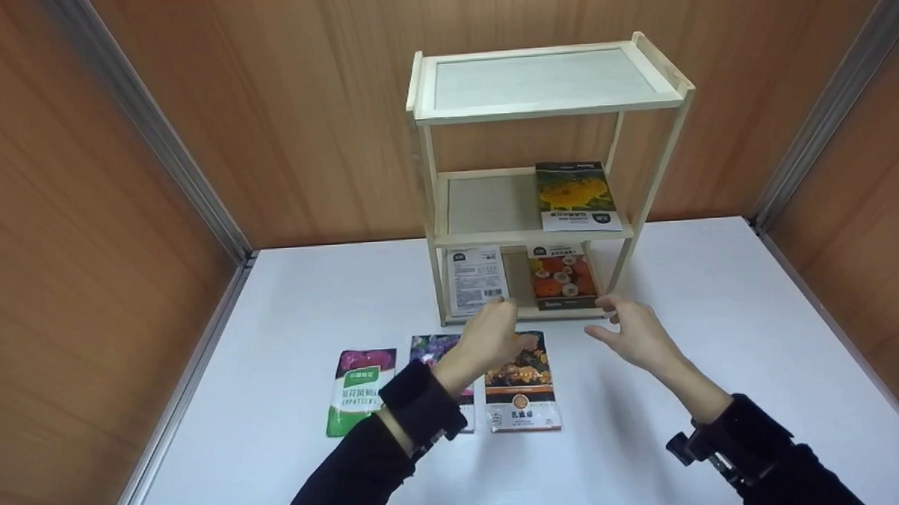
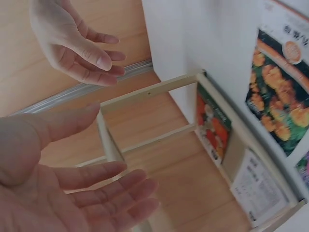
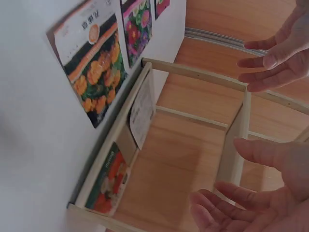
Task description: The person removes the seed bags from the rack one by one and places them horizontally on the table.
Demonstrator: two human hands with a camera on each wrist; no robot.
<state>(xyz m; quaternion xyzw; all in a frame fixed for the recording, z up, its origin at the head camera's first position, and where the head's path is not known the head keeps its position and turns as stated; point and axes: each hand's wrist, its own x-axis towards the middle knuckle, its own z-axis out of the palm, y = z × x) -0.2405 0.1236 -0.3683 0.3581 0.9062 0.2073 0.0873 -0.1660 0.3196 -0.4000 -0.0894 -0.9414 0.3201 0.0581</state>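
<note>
My left hand (image 1: 491, 335) hovers in front of the shelf with relaxed fingers, holding nothing, and partly covers two seed packets in the head view. One is the orange-flower packet (image 1: 522, 399), the other the purple-flower packet (image 1: 432, 347); both lie on the table. To the right, my right hand (image 1: 635, 334) is raised with fingers apart, nearest the lower shelf's right corner. On that lower shelf rest a white text-covered packet (image 1: 476, 278) and a red-and-orange flower packet (image 1: 562, 275). In the wrist views, both palms face the shelf with nothing in them.
The pale three-tier wooden shelf (image 1: 527, 237) stands at the back of the white table (image 1: 272, 311). A yellow-flower packet (image 1: 576, 196) lies on its middle tier. A green-and-white packet (image 1: 361, 390) is at the left of the table row. Wood-grain panels (image 1: 325, 122) enclose the table.
</note>
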